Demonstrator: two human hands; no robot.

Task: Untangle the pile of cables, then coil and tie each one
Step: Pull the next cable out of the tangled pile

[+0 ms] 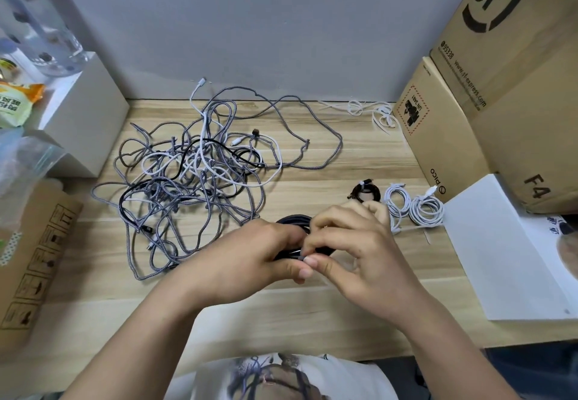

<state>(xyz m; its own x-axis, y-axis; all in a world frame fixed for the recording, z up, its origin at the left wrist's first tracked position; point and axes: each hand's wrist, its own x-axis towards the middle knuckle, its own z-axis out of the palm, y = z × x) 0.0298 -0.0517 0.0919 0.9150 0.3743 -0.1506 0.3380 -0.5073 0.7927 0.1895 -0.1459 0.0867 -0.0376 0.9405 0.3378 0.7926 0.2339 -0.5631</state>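
Wooden counter [312, 155], tangled cable pile [194, 174] sprawling at left.
Both hands meet at centre: left hand [250, 258] grips a dark coiled cable [292, 220], mostly hidden beneath; right hand [353, 243] pinches its end; the tie itself can't be made out.

The wooden tabletop [359, 155] carries a tangled cable pile [200, 174]. Right of the pile lie a black coil [366, 192], two white coils [416, 207], loose white ties [372, 111] and cardboard boxes [469, 111].
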